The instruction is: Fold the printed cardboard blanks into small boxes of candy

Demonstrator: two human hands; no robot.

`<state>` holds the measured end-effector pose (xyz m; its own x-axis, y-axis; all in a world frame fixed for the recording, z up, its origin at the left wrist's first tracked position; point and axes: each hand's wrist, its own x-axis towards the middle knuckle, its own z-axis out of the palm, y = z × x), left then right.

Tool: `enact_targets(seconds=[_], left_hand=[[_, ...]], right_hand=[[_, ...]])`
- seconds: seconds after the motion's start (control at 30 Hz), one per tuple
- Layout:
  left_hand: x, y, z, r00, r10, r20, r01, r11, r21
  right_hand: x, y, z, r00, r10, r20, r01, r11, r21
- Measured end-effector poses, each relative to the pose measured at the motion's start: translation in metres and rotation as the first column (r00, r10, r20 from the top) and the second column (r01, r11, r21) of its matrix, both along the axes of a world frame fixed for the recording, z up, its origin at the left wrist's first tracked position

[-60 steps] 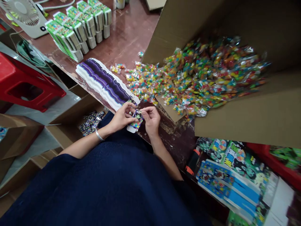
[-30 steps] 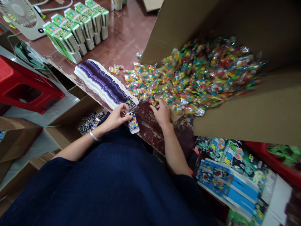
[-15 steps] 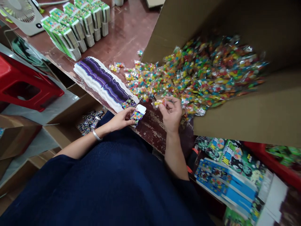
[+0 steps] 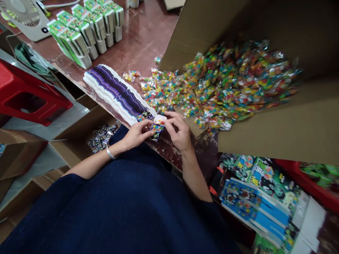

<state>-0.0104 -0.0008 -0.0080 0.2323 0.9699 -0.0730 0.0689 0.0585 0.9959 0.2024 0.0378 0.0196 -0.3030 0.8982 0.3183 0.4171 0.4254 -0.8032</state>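
Swung left since the earlier frame, the right hand [image 4: 180, 132] meets a small carton [image 4: 158, 129] at frame center, its fingers bent and pinching a slick-looking candy packet [image 4: 160, 122]; the left hand [image 4: 137, 134] clasps the carton, likely light, crushable card best held by its sides, below the candy pile [image 4: 219, 88], upper right.

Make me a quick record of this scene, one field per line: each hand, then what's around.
Left hand: holds a small purple box, white flap raised
Right hand: fingers a candy packet at the box's open end
Left wrist: silver bangle
Beyond left hand: overlapping purple row
Beyond right hand: candy heap, partly inside a cardboard carton
Table's far left: green stacks, white fan
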Motion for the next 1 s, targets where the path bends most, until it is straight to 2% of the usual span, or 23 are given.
enact_targets(seconds=[0.17,0.27,0.33,0.43,0.53,0.63,0.77,0.9,1.0], left_hand=[[0.005,-0.008,-0.008,0.996,0.053,-0.068,-0.045,0.992,0.117],[0.007,-0.01,-0.01,0.993,0.072,-0.094,-0.05,0.975,0.217],[0.006,-0.009,-0.009,0.993,0.077,-0.087,-0.049,0.957,0.284],[0.003,-0.006,-0.006,0.998,0.066,-0.008,-0.061,0.959,0.276],[0.001,-0.004,-0.002,0.995,0.044,0.086,-0.061,0.975,0.211],[0.003,-0.005,0.0,0.994,0.03,0.104,-0.049,0.982,0.183],[0.005,-0.006,0.0,0.995,0.003,0.095,-0.019,0.986,0.164],[0.004,-0.003,0.001,0.991,-0.043,0.126,0.031,0.994,0.1],[0.004,0.001,0.002,0.979,-0.015,0.205,0.008,0.999,0.034]], right_hand=[[0.006,0.004,0.006,0.999,0.038,0.037,-0.038,0.999,0.004],[0.007,0.007,0.005,0.976,0.197,0.088,-0.196,0.98,-0.021],[0.005,0.006,0.001,0.966,0.25,0.061,-0.247,0.968,-0.051],[0.001,-0.003,-0.014,0.983,0.09,-0.163,-0.109,0.988,-0.111],[-0.007,-0.015,-0.031,0.945,-0.046,-0.324,-0.014,0.984,-0.18],[-0.015,-0.024,-0.04,0.933,-0.102,-0.346,0.031,0.979,-0.204],[-0.023,-0.026,-0.039,0.912,-0.223,-0.345,0.161,0.967,-0.199],[-0.028,-0.025,-0.037,0.896,-0.23,-0.38,0.172,0.968,-0.182],[-0.033,-0.025,-0.037,0.862,-0.268,-0.431,0.202,0.96,-0.194]])
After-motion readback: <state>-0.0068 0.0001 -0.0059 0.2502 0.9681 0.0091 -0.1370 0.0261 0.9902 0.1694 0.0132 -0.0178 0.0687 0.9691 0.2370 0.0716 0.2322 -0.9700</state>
